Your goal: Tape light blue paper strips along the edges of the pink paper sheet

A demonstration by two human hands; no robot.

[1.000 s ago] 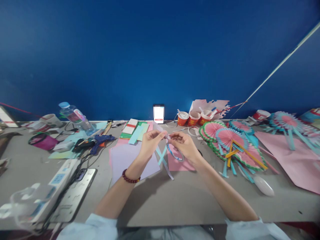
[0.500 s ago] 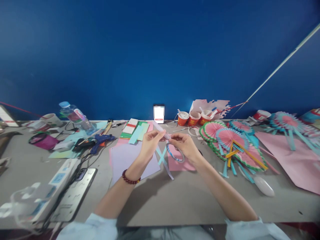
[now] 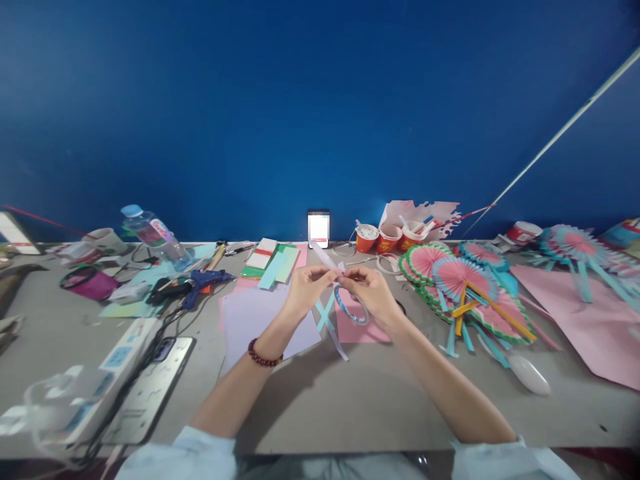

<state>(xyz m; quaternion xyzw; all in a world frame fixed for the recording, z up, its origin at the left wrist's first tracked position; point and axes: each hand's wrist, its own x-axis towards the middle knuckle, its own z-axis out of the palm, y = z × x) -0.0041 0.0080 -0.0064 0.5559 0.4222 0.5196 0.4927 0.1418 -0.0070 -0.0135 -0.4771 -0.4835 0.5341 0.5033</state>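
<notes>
A pale lilac paper strip [image 3: 324, 257] is pinched between the fingers of my left hand [image 3: 311, 288], its free end pointing up and away. My right hand [image 3: 369, 291] is closed on the same strip close beside the left fingertips. A blue-patterned ring, like a tape roll [image 3: 350, 311], hangs just under my right fingers; whether they hold it is unclear. Below the hands, light blue strips [image 3: 326, 312] lie crossed, with a lilac strip end [image 3: 340, 347] near them. Lilac sheets [image 3: 265, 327] lie left of the strips and a pink sheet [image 3: 357, 331] to the right.
Pleated paper fans [image 3: 463, 277] and a white glossy object [image 3: 529, 375] lie right. Red cups [image 3: 367, 240] and a lit screen [image 3: 319, 229] stand at the back. Left are a bottle [image 3: 157, 233], a blue glue gun [image 3: 203, 283], a power strip [image 3: 113, 373] and a phone [image 3: 150, 393].
Both hands have drawn slightly closer together at the fingertips. The strip's upper part has shifted slightly right. The other items look the same apart from a small view shift.
</notes>
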